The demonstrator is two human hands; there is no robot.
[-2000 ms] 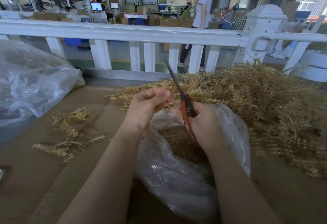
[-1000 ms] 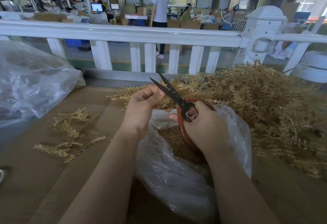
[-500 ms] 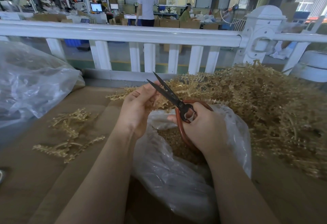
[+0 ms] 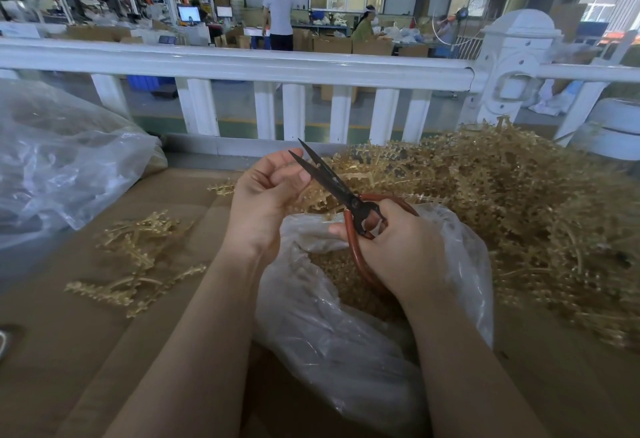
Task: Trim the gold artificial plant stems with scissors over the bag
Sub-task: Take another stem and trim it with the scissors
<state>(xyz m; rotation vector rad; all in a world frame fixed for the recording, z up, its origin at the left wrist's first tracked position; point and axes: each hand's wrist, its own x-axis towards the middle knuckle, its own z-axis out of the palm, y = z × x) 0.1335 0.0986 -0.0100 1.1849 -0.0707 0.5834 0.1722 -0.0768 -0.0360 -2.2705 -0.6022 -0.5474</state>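
**Mid-trim over the bag, big pile still to go**

Head view only:

- Right hand curled through the red loops of the scissors; blades parted a little, tips pointing up-left toward the railing.
- Left hand raised beside the blades, fingers curled inward, apparently pinching a gold stem just under the blades. Exact grip hidden behind the fingers; can't tell how much stem is held.
- Clear bag open directly below both hands, gold clippings already heaped inside.
- Small batch of gold sprigs lying apart on the cardboard to the left, probably finished pieces.
- Large tangled pile of gold stems on the right, touching the bag's far edge, looks untrimmed.
- Second clear bag far left, contents unclear.

Progress estimate: early. Few done, bulk remaining. Current step: snip on the held stem, not yet closed.
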